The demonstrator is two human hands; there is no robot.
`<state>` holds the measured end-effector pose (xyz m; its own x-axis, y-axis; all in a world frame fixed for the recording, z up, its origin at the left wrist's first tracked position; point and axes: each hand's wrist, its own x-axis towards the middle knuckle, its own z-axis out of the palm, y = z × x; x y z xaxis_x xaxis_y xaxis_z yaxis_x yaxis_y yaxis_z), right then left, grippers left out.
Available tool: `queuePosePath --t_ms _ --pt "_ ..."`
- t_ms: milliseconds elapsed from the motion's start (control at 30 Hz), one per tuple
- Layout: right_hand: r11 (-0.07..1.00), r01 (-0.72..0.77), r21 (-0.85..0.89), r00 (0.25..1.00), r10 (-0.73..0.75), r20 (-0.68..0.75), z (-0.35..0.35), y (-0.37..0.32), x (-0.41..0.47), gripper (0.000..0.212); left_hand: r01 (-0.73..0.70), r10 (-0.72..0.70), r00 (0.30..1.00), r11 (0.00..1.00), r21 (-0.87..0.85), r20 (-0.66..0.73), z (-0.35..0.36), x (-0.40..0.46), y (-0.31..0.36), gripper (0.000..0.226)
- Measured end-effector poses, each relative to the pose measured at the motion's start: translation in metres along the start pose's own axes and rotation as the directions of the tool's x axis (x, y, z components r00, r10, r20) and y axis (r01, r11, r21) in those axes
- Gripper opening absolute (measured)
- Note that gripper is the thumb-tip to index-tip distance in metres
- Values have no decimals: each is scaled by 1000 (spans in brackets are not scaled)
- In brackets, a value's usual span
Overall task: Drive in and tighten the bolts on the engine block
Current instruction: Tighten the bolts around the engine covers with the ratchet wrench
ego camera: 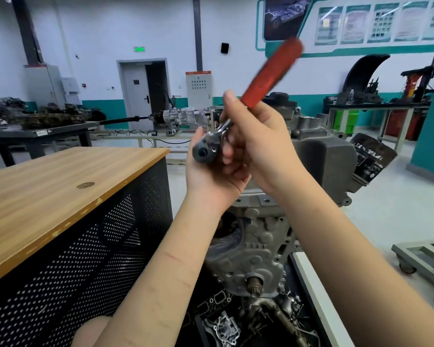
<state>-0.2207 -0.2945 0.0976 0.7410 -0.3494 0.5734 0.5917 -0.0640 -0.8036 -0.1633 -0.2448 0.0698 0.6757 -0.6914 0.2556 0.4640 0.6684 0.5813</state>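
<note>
Workshop; both hands (236, 151) hold ratchet (238, 108)

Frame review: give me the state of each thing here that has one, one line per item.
ratchet wrench: held up in the air, off the engine, red handle pointing up and right
left hand: cupped around the ratchet head
right hand: gripping the wrench below the red handle
engine block: untouched, beneath the hands
door: open

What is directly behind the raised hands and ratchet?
The grey engine block, its black oil filter at right. The hands cover its upper left; no bolts are visible.
</note>
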Motion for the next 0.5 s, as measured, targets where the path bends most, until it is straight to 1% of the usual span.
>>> queuePosePath --t_ms 67,100,133,167,233,300,367,433,500 --pt "991 -35 126 999 39 -33 3 1 -4 30 -7 6 1000 1000 15 26 2 1 7 76" --pt "989 -40 144 998 47 -44 4 0 -5 32 -1 0 999 1000 31 33 2 1 9 74" --pt "991 -37 127 997 45 -60 5 0 -5 34 7 -9 999 999 45 37 3 1 10 72" --pt "996 -24 81 996 30 -79 6 -1 -4 36 16 -18 999 998 54 32 3 0 10 71" --pt "997 25 -68 995 -32 -96 6 -3 0 36 33 -32 999 997 63 -9 4 -1 9 68" --pt "969 84 -234 991 -105 -77 6 -7 6 34 60 -57 997 997 55 -59 3 -4 6 65" --pt "925 138 -355 989 -147 2 6 -13 11 31 98 -94 992 994 41 -83 3 -6 3 64" --pt "874 185 -450 982 -150 113 6 -18 13 25 116 -107 988 990 82 -109 4 -7 -3 66" --pt "794 226 -564 971 -135 199 6 -22 13 30 116 -93 983 984 137 -159 6 -7 -7 68"
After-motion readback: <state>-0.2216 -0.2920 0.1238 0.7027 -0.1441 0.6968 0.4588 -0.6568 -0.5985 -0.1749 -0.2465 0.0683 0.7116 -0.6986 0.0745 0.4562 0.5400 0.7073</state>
